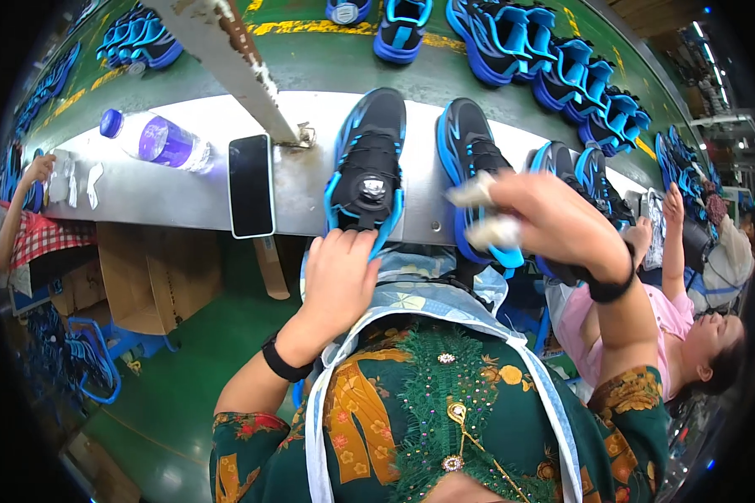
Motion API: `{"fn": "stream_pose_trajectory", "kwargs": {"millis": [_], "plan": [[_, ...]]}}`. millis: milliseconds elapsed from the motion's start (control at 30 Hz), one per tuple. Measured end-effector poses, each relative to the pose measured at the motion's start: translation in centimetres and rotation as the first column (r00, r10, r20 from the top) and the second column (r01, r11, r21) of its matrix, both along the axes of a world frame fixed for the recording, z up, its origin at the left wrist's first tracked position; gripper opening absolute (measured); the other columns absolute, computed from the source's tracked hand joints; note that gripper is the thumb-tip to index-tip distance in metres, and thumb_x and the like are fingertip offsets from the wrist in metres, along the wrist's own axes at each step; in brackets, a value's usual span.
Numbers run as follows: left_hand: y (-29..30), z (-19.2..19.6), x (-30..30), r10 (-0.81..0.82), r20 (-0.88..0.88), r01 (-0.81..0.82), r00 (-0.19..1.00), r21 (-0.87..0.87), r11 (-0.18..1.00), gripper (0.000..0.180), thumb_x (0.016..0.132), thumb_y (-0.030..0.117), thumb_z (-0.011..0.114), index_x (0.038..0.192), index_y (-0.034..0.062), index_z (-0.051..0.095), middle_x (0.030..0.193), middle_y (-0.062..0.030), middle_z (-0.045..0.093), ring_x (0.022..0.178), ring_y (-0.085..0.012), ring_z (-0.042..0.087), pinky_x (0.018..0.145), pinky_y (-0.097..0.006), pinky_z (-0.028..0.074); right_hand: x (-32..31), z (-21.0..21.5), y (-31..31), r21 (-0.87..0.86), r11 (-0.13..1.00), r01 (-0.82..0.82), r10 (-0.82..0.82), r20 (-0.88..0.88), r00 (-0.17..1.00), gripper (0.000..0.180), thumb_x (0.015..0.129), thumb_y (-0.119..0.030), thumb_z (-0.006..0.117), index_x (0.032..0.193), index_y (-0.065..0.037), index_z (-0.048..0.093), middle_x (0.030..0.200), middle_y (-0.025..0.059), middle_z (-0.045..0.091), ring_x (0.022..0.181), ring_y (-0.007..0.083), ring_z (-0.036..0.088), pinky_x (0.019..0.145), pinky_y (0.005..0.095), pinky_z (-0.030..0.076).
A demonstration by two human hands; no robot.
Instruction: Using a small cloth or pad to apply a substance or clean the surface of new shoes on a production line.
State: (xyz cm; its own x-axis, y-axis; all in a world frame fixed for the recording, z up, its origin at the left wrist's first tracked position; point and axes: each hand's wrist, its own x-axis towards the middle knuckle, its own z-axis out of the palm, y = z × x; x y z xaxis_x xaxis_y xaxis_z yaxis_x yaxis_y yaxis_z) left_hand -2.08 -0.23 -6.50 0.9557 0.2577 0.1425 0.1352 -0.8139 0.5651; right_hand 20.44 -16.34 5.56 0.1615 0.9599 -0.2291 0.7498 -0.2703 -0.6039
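A black and blue sneaker (372, 151) with a round silver dial on its tongue lies on the bench, toe pointing away from me. My left hand (341, 275) is closed on its heel, fingertips hooked at the collar. To the right is a second black and blue sneaker (464, 138), its heel end partly covered. Above that heel is my right hand (554, 214), smeared by motion, with white covers on two fingertips. Those fingertips are apart, and I see nothing between them.
A phone (252, 186) and a purple-labelled bottle (161, 140) lie left on the metal bench (298, 210), by a rusty post (226, 63). More sneakers (512, 42) line the green conveyor beyond. A cardboard box (159, 277) is below left. A co-worker (675, 327) sits at right.
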Motion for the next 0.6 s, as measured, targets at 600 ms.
{"fn": "stream_pose_trajectory", "kwargs": {"millis": [600], "plan": [[4.2,6.5,7.0,-0.001,0.156,0.051,0.988,-0.316,0.947,0.021,0.082,0.011,0.068,0.101,0.0017,0.064,0.094,-0.0113,0.060,0.089,-0.0247,0.059,0.079,-0.033,0.046,2.3,0.2,-5.3,0.097,0.937,0.336,-0.344,0.081,0.935,0.032,0.088,-0.019,0.069,0.119,-0.014,0.067,0.097,0.0142,0.068,0.084,0.0320,0.065,0.082,0.0361,0.051]]}}
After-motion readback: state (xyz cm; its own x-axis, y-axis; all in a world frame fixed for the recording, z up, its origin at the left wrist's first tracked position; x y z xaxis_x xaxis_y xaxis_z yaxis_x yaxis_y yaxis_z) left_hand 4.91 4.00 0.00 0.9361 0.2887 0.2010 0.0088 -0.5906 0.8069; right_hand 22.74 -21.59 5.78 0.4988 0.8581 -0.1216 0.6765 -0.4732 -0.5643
